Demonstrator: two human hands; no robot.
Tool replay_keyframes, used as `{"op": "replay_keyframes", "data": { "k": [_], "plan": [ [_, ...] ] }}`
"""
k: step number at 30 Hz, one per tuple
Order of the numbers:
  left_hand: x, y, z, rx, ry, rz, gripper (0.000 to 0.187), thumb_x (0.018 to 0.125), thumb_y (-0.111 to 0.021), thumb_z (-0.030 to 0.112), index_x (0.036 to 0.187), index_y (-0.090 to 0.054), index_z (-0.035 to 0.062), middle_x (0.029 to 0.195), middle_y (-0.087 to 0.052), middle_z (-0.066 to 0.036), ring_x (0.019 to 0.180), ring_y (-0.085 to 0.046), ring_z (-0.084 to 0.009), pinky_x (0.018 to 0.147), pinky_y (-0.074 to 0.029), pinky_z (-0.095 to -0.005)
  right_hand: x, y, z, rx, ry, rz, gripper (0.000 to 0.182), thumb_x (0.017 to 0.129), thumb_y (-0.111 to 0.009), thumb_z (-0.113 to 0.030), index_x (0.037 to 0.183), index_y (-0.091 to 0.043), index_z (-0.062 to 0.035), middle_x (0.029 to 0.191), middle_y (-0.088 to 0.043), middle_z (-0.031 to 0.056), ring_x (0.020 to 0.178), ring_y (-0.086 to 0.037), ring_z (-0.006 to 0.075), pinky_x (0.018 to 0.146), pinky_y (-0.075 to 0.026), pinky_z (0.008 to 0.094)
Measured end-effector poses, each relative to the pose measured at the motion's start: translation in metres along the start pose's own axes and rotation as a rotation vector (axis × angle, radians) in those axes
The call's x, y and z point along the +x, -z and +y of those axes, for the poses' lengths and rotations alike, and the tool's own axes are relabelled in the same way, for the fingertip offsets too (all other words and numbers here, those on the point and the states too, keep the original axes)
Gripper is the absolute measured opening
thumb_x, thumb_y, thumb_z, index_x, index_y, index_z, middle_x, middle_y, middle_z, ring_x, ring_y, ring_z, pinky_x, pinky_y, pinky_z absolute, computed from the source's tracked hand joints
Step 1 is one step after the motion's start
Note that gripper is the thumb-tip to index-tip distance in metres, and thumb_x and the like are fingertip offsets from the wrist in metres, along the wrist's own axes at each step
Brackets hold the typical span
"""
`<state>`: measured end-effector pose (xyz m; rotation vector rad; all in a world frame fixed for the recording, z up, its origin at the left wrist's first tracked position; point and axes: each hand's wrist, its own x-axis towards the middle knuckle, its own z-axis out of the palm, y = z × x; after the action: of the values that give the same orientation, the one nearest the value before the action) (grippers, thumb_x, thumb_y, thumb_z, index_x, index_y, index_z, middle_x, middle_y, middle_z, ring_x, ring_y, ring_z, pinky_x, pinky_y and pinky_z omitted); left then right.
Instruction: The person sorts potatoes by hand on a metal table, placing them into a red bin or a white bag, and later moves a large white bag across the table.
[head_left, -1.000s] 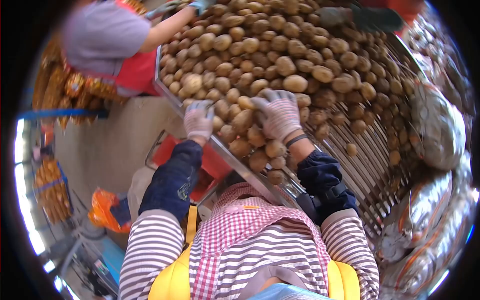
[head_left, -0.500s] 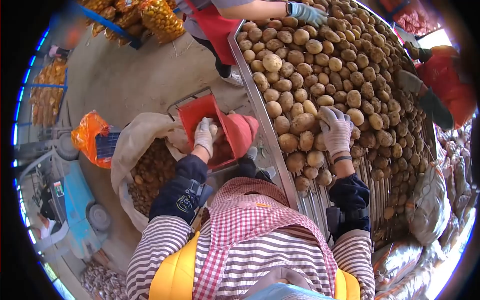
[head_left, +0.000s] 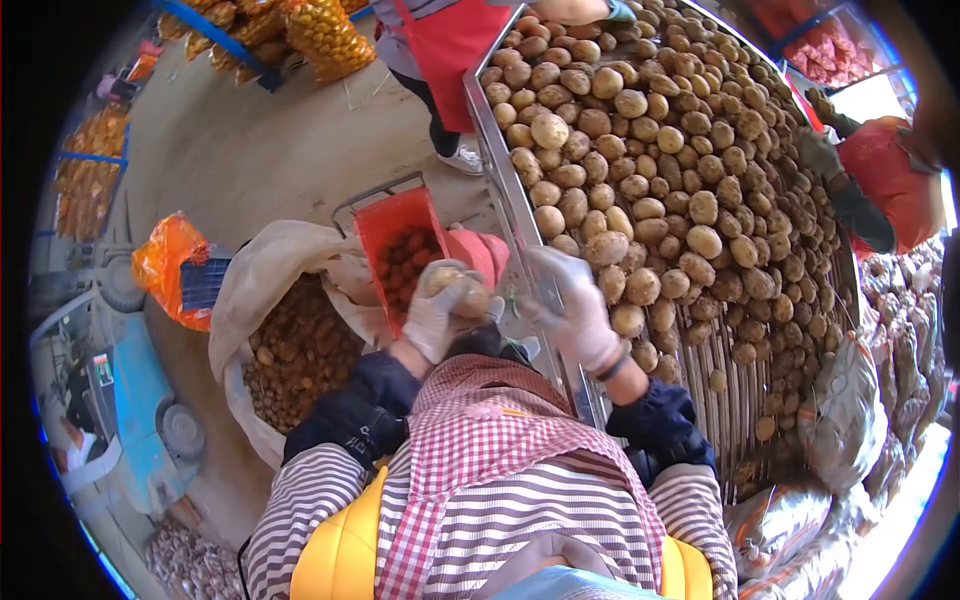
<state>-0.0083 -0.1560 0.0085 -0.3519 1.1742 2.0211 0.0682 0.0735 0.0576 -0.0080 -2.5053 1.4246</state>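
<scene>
My gloved left hand is closed around a potato in front of my apron, just beside the red chute. Close to its right, my gloved right hand is over the metal edge of the sorting table; motion smears its fingers, and whether it holds anything is unclear. Many potatoes cover the slatted table. Left of the chute, a large pale sack stands open with small potatoes inside.
A co-worker in a red apron stands at the table's far left corner. Another person in red is at the right side. Filled sacks lie at the right, an orange bag and a blue machine at the left.
My left hand has moved from the chute toward my body and now holds a potato. My right hand has left the potatoes and come left to the table edge. The co-worker's hand has shifted away.
</scene>
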Motion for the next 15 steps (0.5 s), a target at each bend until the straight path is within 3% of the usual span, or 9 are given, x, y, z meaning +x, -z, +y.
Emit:
{"op": "replay_keyframes", "data": {
  "k": [1, 4, 5, 7, 8, 9, 11, 13, 15],
  "plan": [
    [0.002, 0.021, 0.003, 0.174, -0.197, 0.075, 0.028, 0.093, -0.075, 0.012, 0.115, -0.059, 0.0137, 0.111, -0.071, -0.008, 0.100, -0.071, -0.0241, 0.073, -0.066, -0.0426, -0.008, 0.012, 0.009, 0.011, -0.044, 0.064, 0.055, 0.084, -0.079, -0.016, 0.136, -0.062, -0.0047, 0.132, -0.065, 0.0183, 0.124, -0.059, 0.0372, 0.109, -0.045, 0.0454],
    [-0.002, 0.108, 0.026, 0.322, -0.224, 0.514, 0.036, 0.088, -0.081, 0.010, 0.116, -0.059, 0.0168, 0.104, -0.068, -0.004, 0.087, -0.069, -0.0174, 0.064, -0.064, -0.0359, -0.037, 0.055, 0.036, -0.184, -0.085, 0.279, 0.049, 0.083, -0.078, -0.008, 0.131, -0.066, -0.0033, 0.128, -0.069, 0.0160, 0.120, -0.062, 0.0350, 0.106, -0.047, 0.0429],
    [-0.002, 0.156, 0.034, 0.519, -0.228, 0.642, 0.040, 0.088, -0.082, 0.011, 0.120, -0.059, 0.0172, 0.105, -0.065, -0.003, 0.090, -0.068, -0.0175, 0.071, -0.062, -0.0367, -0.050, 0.069, 0.037, -0.290, -0.139, 0.322, 0.048, 0.083, -0.078, -0.009, 0.130, -0.067, -0.0055, 0.131, -0.067, 0.0153, 0.121, -0.061, 0.0342, 0.106, -0.046, 0.0430],
    [-0.003, 0.298, 0.038, 1.259, -0.267, 0.800, 0.071, 0.082, -0.087, 0.031, 0.143, -0.054, 0.0157, 0.129, -0.066, -0.014, 0.116, -0.065, -0.0338, 0.102, -0.052, -0.0451, -0.083, 0.093, 0.059, -0.506, -0.185, 0.365, 0.051, 0.083, -0.079, -0.010, 0.133, -0.066, -0.0095, 0.138, -0.063, 0.0151, 0.125, -0.057, 0.0354, 0.108, -0.044, 0.0452],
    [-0.020, 0.229, 0.071, 1.594, 0.235, 1.096, 0.082, 0.080, -0.085, 0.043, 0.149, -0.051, 0.0156, 0.143, -0.060, -0.019, 0.130, -0.058, -0.0396, 0.111, -0.046, -0.0504, -0.099, 0.102, 0.068, -0.592, -0.229, 0.388, 0.053, 0.083, -0.079, -0.012, 0.134, -0.065, -0.0114, 0.141, -0.061, 0.0152, 0.128, -0.054, 0.0365, 0.110, -0.042, 0.0472],
    [-0.020, 0.224, 0.070, 1.598, 0.151, 1.255, 0.083, 0.080, -0.084, 0.047, 0.150, -0.051, 0.0168, 0.150, -0.053, -0.020, 0.139, -0.050, -0.0400, 0.116, -0.040, -0.0527, -0.115, 0.110, 0.075, -0.680, -0.280, 0.418, 0.054, 0.083, -0.079, -0.014, 0.135, -0.065, -0.0132, 0.145, -0.058, 0.0153, 0.131, -0.051, 0.0377, 0.112, -0.040, 0.0493],
    [0.001, 0.203, 0.064, 1.750, -0.165, 1.082, 0.086, 0.080, -0.084, 0.046, 0.151, -0.049, 0.0132, 0.152, -0.050, -0.022, 0.141, -0.046, -0.0422, 0.118, -0.038, -0.0530, -0.147, 0.124, 0.085, -0.754, -0.339, 0.436, 0.059, 0.082, -0.080, -0.020, 0.138, -0.063, -0.0151, 0.152, -0.052, 0.0168, 0.136, -0.046, 0.0414, 0.114, -0.037, 0.0537],
    [0.049, 0.154, 0.045, 1.771, -0.485, 0.699, 0.087, 0.080, -0.084, 0.043, 0.150, -0.048, 0.0080, 0.153, -0.048, -0.022, 0.142, -0.044, -0.0440, 0.119, -0.036, -0.0533, -0.164, 0.131, 0.095, -0.848, -0.429, 0.463, 0.063, 0.080, -0.082, -0.025, 0.140, -0.062, -0.0163, 0.157, -0.046, 0.0188, 0.139, -0.042, 0.0432, 0.116, -0.035, 0.0551],
    [0.087, 0.053, 0.023, 1.716, -0.843, 0.265, 0.088, 0.080, -0.084, 0.040, 0.150, -0.047, 0.0038, 0.153, -0.048, -0.023, 0.142, -0.043, -0.0445, 0.120, -0.034, -0.0534, -0.172, 0.132, 0.103, -0.848, -0.495, 0.464, 0.069, 0.077, -0.084, -0.026, 0.142, -0.061, -0.0185, 0.160, -0.041, 0.0198, 0.142, -0.039, 0.0456, 0.116, -0.034, 0.0567]
  ]
}}
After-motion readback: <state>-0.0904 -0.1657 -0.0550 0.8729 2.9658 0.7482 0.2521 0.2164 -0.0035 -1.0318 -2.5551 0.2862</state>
